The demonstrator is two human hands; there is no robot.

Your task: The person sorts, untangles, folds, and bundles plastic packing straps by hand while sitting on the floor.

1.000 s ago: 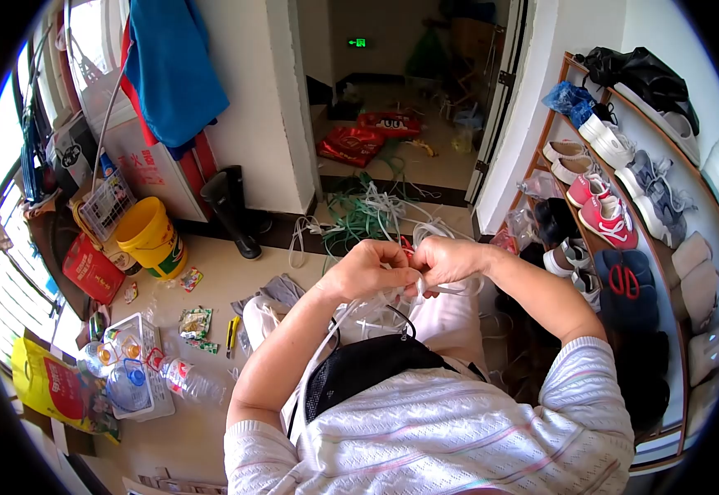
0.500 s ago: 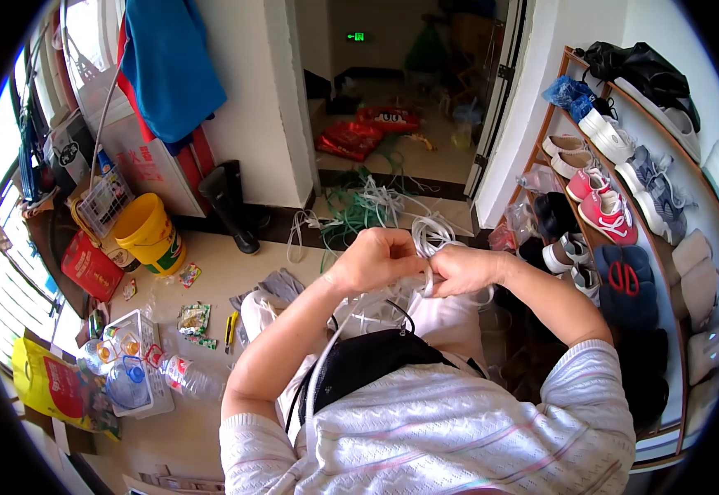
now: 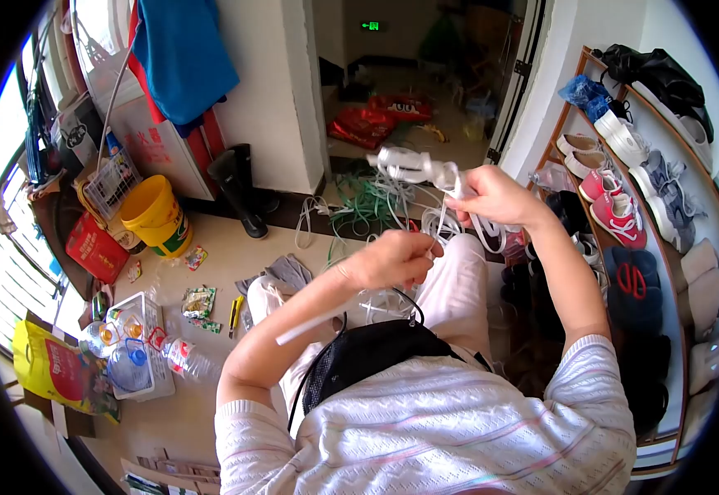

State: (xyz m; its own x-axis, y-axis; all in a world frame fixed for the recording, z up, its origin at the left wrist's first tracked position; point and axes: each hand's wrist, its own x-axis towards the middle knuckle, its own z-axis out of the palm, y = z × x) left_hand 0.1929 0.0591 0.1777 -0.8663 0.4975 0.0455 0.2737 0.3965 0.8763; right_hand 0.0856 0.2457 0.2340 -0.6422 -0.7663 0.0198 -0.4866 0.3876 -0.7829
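My right hand is closed on a bundle of flat white plastic strapping, which sticks out to the left above my knees. Lower and to the left, my left hand pinches a length of the same strap, stretched between both hands. A loose strap end shows past my left wrist. More white strap loops hang below my right hand. On the floor in front lies a tangle of green and white straps. A black waist bag rests on my lap.
At right stands a shoe rack with several pairs of shoes. To the left are a yellow bucket, black rubber boots, a white basket of plastic bottles and a yellow box cutter. A doorway opens ahead.
My right hand has risen and moved right with the strap bundle, which now sticks out to the left. My left hand has moved slightly, and the hands are farther apart.
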